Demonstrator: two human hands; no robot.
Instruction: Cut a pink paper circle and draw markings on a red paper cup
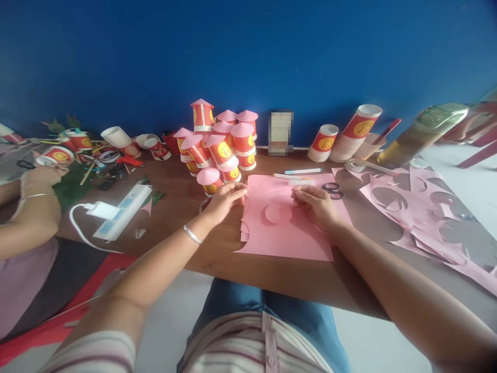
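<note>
Smooth brown desk (217, 267); thin pink scraps (413, 220) w/ curved cutouts lie R, prob. kept aside to avoid mix-ups. Red cups (202, 116) w/ pink cone tops, stacked, prob. to save room. Flat pink sheet (291, 244) front-centre, btwn L hand (224, 201) & R hand (319, 205): fingers pinched nearly closed on both, can't tell if gripping anything. Scissors (337, 195) nearby, prob. for easy reach. Round pink piece (278, 213) on sheet.
</note>
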